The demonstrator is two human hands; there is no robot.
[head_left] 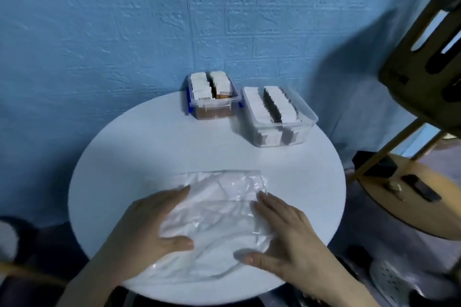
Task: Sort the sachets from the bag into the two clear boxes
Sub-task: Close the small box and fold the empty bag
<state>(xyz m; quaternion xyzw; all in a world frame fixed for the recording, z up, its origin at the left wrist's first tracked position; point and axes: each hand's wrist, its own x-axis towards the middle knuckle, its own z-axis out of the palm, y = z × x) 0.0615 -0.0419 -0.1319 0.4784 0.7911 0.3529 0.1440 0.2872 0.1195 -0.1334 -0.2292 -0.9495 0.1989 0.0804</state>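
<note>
Round white worktop against a blue textured wall. Clear plastic bag lay flat and crumpled at the near edge; contents could not be made out. Left hand rested on the bag's left side, fingers straight and spread. Right hand pressed flat on its right side, fingers extended. Small clear box with blue clips stood at the far edge, holding upright sachets. Larger clear box stood just beside it to the right, holding two rows of white sachets.
</note>
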